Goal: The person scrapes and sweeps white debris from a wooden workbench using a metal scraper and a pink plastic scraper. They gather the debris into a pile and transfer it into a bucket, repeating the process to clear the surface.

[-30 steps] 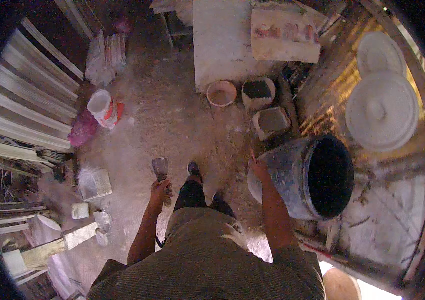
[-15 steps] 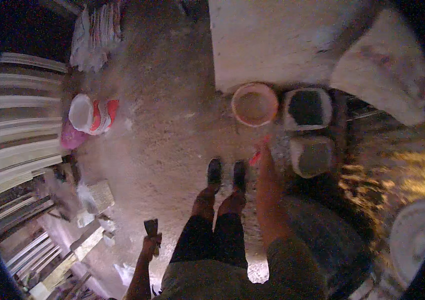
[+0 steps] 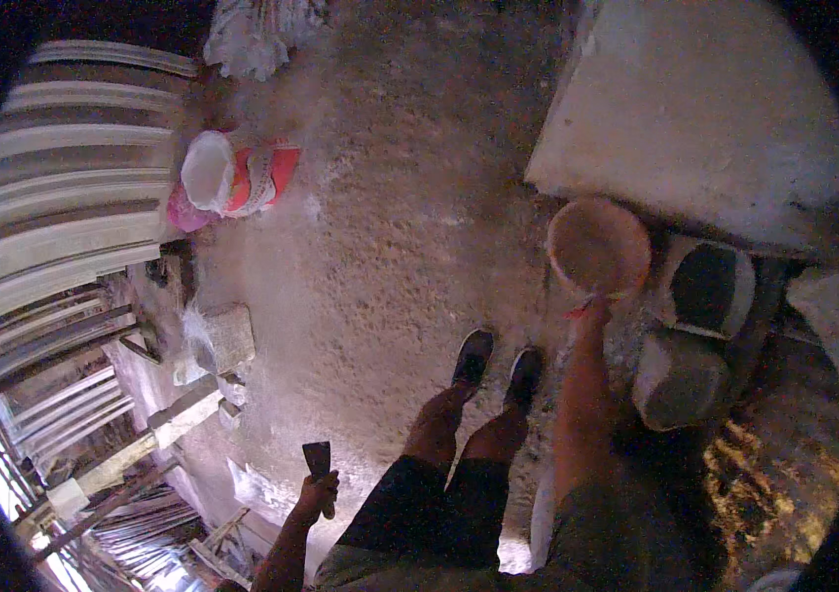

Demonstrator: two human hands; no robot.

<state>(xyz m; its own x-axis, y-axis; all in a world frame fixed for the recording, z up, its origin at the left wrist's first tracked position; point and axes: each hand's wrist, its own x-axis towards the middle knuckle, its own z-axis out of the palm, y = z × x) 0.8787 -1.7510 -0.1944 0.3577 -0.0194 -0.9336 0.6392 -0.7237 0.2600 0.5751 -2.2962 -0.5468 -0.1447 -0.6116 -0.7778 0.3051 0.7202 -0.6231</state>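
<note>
My left hand is closed round the handle of a putty knife, whose dark, flat blade points up and away from me. In front of me to the right, my right arm stretches out to a round orange tub. My right hand is at the tub's near rim, its fingers closed on a small red thing. Whether this is a handle or a cloth is too blurred to tell. The inside of the tub looks pale brown.
Right of the tub stand a dark-filled container and a greyish one. A large pale board lies beyond them. At left are a white bucket, a red-and-white bag, stacked mouldings and a block.
My right hand has moved forward with the red thing, reaching the tub's near rim. My view has swung, shifting the tub and containers rightward. The putty knife stays in my left hand.
</note>
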